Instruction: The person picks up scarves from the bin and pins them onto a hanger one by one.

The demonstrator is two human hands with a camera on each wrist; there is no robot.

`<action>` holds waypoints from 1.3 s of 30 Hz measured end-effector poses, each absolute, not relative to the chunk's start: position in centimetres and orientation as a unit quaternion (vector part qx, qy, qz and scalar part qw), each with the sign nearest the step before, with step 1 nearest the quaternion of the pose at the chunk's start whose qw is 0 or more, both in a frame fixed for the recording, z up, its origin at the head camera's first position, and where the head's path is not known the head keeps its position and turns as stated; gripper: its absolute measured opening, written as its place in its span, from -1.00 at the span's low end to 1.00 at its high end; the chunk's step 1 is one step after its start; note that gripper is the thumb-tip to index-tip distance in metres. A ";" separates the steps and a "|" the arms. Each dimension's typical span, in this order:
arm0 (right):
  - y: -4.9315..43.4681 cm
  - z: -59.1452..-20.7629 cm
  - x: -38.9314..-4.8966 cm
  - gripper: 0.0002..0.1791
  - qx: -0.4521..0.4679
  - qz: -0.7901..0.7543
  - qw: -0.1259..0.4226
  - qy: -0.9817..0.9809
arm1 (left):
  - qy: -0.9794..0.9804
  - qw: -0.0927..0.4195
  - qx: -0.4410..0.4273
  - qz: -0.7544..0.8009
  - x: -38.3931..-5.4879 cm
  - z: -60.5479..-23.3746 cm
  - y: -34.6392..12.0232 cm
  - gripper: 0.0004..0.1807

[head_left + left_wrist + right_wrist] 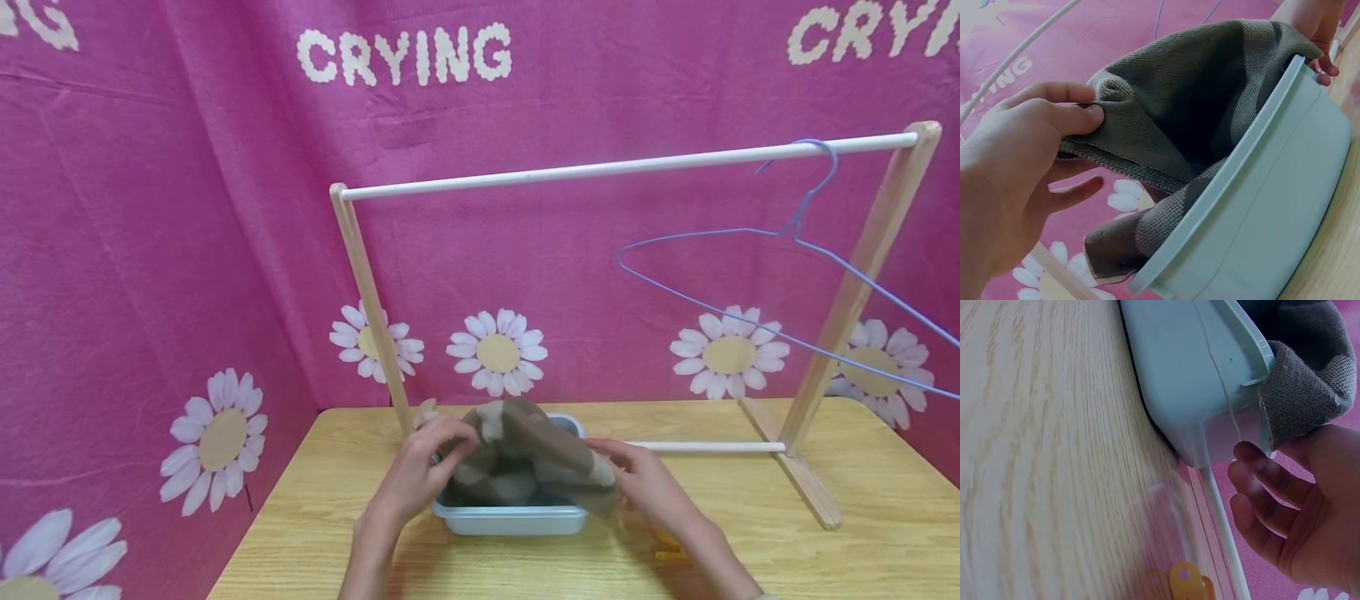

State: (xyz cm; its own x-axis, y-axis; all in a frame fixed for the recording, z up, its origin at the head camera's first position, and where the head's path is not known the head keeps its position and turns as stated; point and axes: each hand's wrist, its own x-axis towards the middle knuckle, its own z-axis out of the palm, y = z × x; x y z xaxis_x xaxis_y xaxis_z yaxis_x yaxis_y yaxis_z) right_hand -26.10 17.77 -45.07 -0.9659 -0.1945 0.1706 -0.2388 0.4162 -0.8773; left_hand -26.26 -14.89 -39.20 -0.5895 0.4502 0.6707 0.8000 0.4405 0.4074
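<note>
A knitted cloth (525, 433) in brown, grey and beige patches is bunched up in a pale blue-green plastic basin (513, 523), partly raised over its rim. At its left side, my left hand (420, 467) pinches a folded edge between thumb and forefinger, as the left wrist view shows with the hand (1029, 137) close by. My right hand (648, 483) holds the cloth's right end just outside the basin. In the right wrist view, the cloth (1300, 394) hides part of that grip, while the other fingers (1254, 519) curl loosely below. The fabric's middle sags into the basin.
Behind the basin stands a wooden rack with a white top rail (630, 167). A blue wire hanger (797, 225) hangs near its right end and reaches forward. Yellow pieces (1186, 581) lie on the wood-grain table (885, 492) by my right forearm. Pink flowered fabric (562, 275) surrounds the table.
</note>
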 end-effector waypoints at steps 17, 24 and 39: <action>18.3 -44.8 -26.2 -0.60 0.114 0.522 0.027 -0.845 | -0.856 0.152 -0.364 -0.334 -26.5 -40.1 -12.1 -0.37; 18.6 -44.7 -26.2 -0.60 0.116 0.516 0.028 -0.848 | -0.854 0.305 -0.337 -0.252 -26.9 -40.4 -11.0 -0.16; 17.8 -45.0 -25.9 -0.60 0.135 0.525 0.026 -0.840 | -0.869 0.346 -0.262 -0.237 -27.1 -41.3 -10.2 0.09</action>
State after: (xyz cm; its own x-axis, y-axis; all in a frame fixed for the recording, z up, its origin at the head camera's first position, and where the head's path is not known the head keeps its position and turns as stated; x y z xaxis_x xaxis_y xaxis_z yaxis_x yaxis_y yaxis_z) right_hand -25.95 17.85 -45.03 -0.9625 -0.1990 0.1845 -0.2529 0.4120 -0.8754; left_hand -27.07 -10.18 -41.25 -0.6232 0.2912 0.7258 0.6194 0.7504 0.2307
